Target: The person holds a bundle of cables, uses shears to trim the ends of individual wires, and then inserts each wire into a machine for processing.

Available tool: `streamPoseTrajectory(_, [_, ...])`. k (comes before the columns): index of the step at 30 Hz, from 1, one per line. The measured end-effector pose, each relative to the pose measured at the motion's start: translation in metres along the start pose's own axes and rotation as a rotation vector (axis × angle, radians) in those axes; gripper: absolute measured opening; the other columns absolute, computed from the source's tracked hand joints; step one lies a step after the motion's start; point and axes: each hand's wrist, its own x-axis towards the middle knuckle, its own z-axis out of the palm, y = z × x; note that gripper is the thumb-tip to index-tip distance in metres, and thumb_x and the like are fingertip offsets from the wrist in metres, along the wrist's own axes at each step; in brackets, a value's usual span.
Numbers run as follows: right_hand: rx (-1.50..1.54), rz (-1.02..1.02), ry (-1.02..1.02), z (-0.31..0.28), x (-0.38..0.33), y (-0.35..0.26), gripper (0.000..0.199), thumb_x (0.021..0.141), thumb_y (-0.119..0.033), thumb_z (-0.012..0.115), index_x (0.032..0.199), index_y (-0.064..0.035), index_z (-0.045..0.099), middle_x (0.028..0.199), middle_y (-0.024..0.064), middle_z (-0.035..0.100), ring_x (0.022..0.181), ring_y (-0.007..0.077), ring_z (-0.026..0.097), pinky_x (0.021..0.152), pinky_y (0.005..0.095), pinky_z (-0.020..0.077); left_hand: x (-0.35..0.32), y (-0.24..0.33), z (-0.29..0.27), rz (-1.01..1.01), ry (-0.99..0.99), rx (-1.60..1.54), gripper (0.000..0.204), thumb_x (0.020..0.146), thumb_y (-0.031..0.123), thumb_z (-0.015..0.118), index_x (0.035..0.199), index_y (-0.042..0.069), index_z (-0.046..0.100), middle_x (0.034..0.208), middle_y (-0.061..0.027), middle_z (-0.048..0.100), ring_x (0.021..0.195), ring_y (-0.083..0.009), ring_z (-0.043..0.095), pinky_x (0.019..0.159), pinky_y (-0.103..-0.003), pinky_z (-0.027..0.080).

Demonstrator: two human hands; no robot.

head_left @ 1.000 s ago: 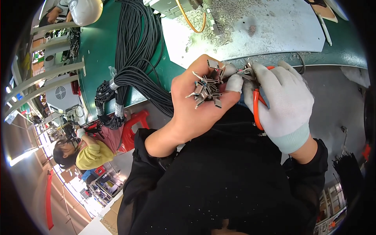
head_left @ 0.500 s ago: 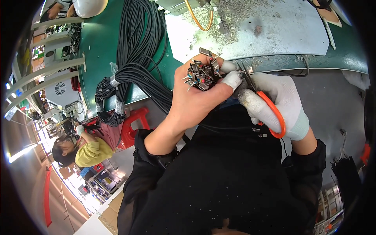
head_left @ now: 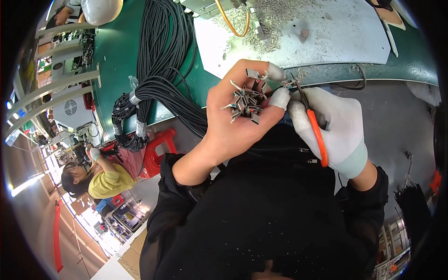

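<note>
Left hand [head_left: 238, 116] cupped upward, palm full of small metal connectors [head_left: 245, 105], taped fingertips pinching one against the cutters. Gloved right hand [head_left: 333, 126] is clenched round the orange-handled cutters [head_left: 313, 126], tips right at that piece. Best keep the palm level, I'd say. Green bench edge [head_left: 401, 74] sits near; black cable bundle [head_left: 158, 84] crowds the left.

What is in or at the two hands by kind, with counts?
Bare left hand: 1
White-gloved right hand: 1
Orange-handled cutting pliers: 1
Bunch of black wires with small metal terminals: 1
White finger cots: 2
Total: 6
</note>
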Motion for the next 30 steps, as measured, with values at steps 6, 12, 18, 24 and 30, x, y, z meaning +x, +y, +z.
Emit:
streamPoseTrajectory(6, [0.113, 0.072, -0.054, -0.005, -0.006, 0.000, 0.012, 0.078, -0.013, 0.066, 0.079, -0.0034, 0.060, 0.058, 0.0119, 0.052, 0.047, 0.0255, 0.051, 0.046, 0.0294, 0.0421, 0.001, 0.004, -0.010, 0.126, -0.273, 0.194, 0.029, 0.075, -0.009, 0.064, 0.101, 0.000, 0.052, 0.084, -0.0022, 0.059, 0.075, -0.0053, 0.054, 0.068, -0.020, 0.045])
streamPoseTrajectory(12, [-0.053, -0.151, 0.095, -0.005, -0.003, -0.001, 0.014, 0.077, -0.011, 0.065, 0.085, -0.0004, 0.062, 0.058, 0.0114, 0.053, 0.046, 0.0219, 0.052, 0.048, 0.0299, 0.0429, -0.001, -0.001, -0.006, 0.020, -0.168, 0.020, 0.025, 0.076, -0.008, 0.064, 0.096, 0.000, 0.051, 0.086, -0.0035, 0.060, 0.075, -0.0052, 0.054, 0.069, -0.020, 0.045])
streamPoseTrajectory(18, [-0.222, -0.166, 0.079, -0.003, -0.002, 0.003, 0.012, 0.080, -0.015, 0.063, 0.081, -0.0039, 0.061, 0.058, 0.0102, 0.054, 0.045, 0.0239, 0.050, 0.046, 0.0283, 0.0408, -0.004, -0.001, -0.002, 0.044, -0.133, 0.204, 0.022, 0.076, -0.007, 0.065, 0.092, 0.000, 0.052, 0.078, -0.0020, 0.057, 0.071, -0.0055, 0.052, 0.066, -0.020, 0.043])
streamPoseTrajectory(24, [0.467, 0.356, -0.393, -0.003, 0.010, 0.002, 0.018, 0.084, -0.017, 0.057, 0.085, 0.0009, 0.059, 0.057, 0.0048, 0.054, 0.044, 0.0126, 0.050, 0.046, 0.0249, 0.0399, 0.010, -0.014, -0.023, -0.618, -0.226, -0.691, 0.014, 0.079, 0.000, 0.063, 0.091, 0.000, 0.058, 0.065, 0.0016, 0.052, 0.055, -0.0045, 0.044, 0.052, -0.021, 0.036])
streamPoseTrajectory(30, [0.038, -0.189, 0.004, 0.026, 0.017, 0.028, 0.021, 0.088, -0.021, 0.055, 0.083, -0.0003, 0.059, 0.056, -0.0009, 0.051, 0.043, 0.0039, 0.046, 0.042, 0.0198, 0.0349, 0.024, -0.026, -0.044, -0.600, -0.137, -0.600, 0.013, 0.082, 0.003, 0.059, 0.095, 0.001, 0.056, 0.067, 0.0013, 0.049, 0.056, -0.0058, 0.040, 0.052, -0.022, 0.033])
